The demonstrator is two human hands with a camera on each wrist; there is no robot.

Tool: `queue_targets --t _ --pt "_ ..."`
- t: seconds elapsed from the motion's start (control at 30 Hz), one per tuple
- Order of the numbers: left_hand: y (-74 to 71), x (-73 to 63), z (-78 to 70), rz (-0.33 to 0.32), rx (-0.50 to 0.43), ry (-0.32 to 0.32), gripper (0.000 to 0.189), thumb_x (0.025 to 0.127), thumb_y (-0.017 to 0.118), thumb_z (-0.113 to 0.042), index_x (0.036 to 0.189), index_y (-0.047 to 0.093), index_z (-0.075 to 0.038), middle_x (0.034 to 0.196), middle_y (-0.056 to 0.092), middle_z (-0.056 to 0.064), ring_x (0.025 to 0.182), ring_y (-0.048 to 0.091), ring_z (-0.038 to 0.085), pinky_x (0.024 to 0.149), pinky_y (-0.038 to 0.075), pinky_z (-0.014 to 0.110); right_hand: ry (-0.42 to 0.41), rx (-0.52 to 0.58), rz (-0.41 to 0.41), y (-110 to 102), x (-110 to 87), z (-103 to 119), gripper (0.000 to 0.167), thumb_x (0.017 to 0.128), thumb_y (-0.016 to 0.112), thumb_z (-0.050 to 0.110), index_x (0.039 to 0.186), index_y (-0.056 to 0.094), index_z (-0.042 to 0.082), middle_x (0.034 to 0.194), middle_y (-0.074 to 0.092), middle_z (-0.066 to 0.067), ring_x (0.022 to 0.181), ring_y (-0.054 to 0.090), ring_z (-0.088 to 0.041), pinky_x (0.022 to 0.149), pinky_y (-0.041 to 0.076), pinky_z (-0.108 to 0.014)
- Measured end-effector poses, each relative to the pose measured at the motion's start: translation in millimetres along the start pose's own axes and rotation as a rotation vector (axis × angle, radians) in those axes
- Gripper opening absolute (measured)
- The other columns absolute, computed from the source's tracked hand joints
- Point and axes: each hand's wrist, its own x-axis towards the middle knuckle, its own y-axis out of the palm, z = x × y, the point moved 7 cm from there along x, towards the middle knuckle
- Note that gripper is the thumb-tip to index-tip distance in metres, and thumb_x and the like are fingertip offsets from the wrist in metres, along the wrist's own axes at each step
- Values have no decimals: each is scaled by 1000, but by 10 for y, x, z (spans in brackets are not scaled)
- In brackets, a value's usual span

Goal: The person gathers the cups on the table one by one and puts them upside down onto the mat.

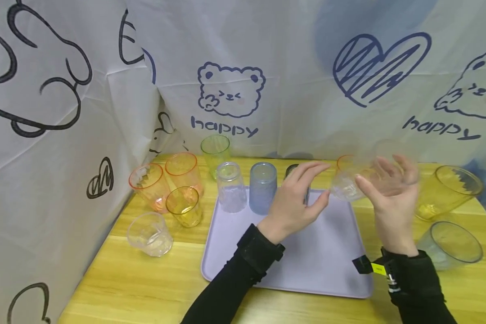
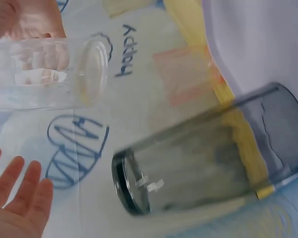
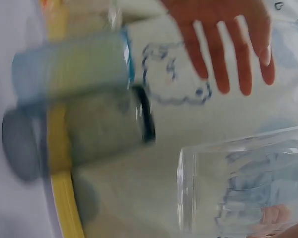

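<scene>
My right hand (image 1: 394,211) holds a clear drinking glass (image 2: 49,74) tilted in the air above the tray's right back corner; it is blurred in the head view. Fingers spread and holding nothing, my left hand (image 1: 291,204) hovers over the lilac tray (image 1: 316,261). Just beyond it a dark grey glass (image 2: 198,158) stands upside down on the tray, largely hidden by that hand in the head view. Further left in the same row are a blue glass (image 1: 263,193) and a clear glass (image 1: 231,193), both upside down.
Left of the tray stand orange-rimmed glasses (image 1: 182,164), an amber glass (image 1: 185,211), a clear glass (image 1: 154,238) and a green glass (image 1: 215,148). On the right are a yellow glass (image 1: 441,198) and a grey-blue glass (image 1: 449,247). A red-rimmed glass (image 1: 344,161) is partly hidden behind.
</scene>
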Motion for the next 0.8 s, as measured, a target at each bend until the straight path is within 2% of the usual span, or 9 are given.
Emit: queue_targets --t 0.1,0.23,0.37,0.5,0.6,0.67,0.8 --pt "-116 -67 90 -54 -73 6 51 91 68 -21 138 54 -7 139 58 10 130 57 20 112 45 23 -9 182 63 202 -53 -11 65 82 54 -29 135 47 7 123 66 -9 120 58 -22 96 57 -24" --pt "-216 -180 212 -78 -161 -1 58 88 72 -20 140 51 -6 141 56 12 133 55 22 116 42 29 74 307 80 383 -135 -105 59 86 53 -24 135 45 8 121 67 -10 117 59 -24 98 55 -26" --pt "-264 -278 310 -69 -237 -41 64 85 73 -21 143 48 -8 145 52 13 135 52 25 117 42 36 173 344 63 469 -212 -214 58 90 54 -15 141 45 10 127 61 -8 123 54 -24 109 49 -29" --pt "-282 -342 404 -79 -318 -103 66 83 72 -23 143 47 -7 147 50 15 135 51 29 111 48 45 245 405 99 563 -260 -318 52 94 57 -6 143 47 11 137 52 -8 131 48 -25 115 45 -31" --pt "-292 -368 448 -91 -356 -119 68 82 73 -23 143 48 -7 147 51 15 133 51 30 105 52 43 303 462 132 646 -297 -393 58 95 59 -1 149 42 12 146 45 -8 136 46 -25 118 42 -32" --pt "-290 -376 463 -90 -370 -106 69 80 75 -21 142 48 -7 146 51 16 132 52 30 106 51 41 335 482 142 686 -325 -436 65 95 61 2 153 35 13 151 41 -7 138 46 -24 118 41 -33" --pt "-247 -400 484 -51 -394 -101 73 79 79 -18 144 46 -8 146 51 15 130 53 26 104 52 35 380 519 121 724 -368 -498 71 93 66 8 154 30 14 147 46 -7 135 51 -22 118 42 -33"
